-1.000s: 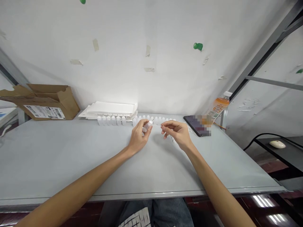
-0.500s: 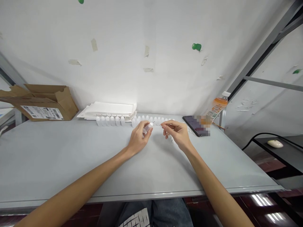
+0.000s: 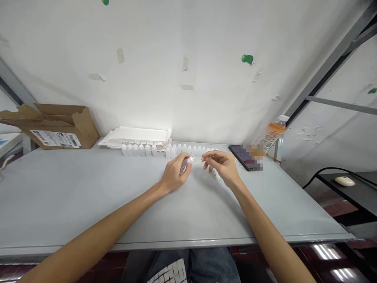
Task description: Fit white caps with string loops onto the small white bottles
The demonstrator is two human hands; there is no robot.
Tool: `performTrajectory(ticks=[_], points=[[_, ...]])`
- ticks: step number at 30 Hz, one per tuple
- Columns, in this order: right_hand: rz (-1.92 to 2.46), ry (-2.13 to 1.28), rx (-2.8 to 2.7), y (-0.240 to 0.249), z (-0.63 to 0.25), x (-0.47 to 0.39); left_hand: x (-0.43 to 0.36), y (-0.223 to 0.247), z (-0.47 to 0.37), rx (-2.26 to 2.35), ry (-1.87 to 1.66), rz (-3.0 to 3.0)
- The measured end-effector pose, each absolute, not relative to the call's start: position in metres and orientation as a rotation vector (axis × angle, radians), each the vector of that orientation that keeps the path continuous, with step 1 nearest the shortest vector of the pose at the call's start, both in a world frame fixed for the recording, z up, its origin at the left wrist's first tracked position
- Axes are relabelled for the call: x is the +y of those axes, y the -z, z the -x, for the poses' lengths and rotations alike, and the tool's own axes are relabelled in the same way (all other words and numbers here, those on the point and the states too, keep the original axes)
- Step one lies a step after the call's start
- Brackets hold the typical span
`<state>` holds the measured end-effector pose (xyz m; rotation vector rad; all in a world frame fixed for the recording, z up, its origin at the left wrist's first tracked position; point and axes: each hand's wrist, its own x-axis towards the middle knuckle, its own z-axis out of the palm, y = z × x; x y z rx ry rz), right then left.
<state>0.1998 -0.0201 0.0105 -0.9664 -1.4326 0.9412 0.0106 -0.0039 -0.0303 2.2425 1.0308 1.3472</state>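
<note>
The left hand [image 3: 173,173] pinched a small bottle [image 3: 184,162], probably light, squeezable and best held round its body; whether the right hand [image 3: 223,167] gripped anything was unclear.

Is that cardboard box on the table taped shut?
No, the flaps of the cardboard box stand up, leaving its top open.

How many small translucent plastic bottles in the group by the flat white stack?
6 bottles, standing side by side in front of the stack, left of the other bottle group. Any behind could be hidden.
</note>
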Motion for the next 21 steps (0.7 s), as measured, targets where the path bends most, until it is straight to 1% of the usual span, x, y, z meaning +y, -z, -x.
performTrajectory(ticks=[9, 21], points=[[0.983, -0.999, -1.525, -0.0078, -0.1976, -0.0208, -0.0061, 0.0287, -0.0108, 0.948, -1.343, -2.321], [0.964, -1.013, -1.560, -0.0089, -0.1961, -0.0227, -0.0063, 0.0299, -0.0103, 0.952, -1.332, -2.330]])
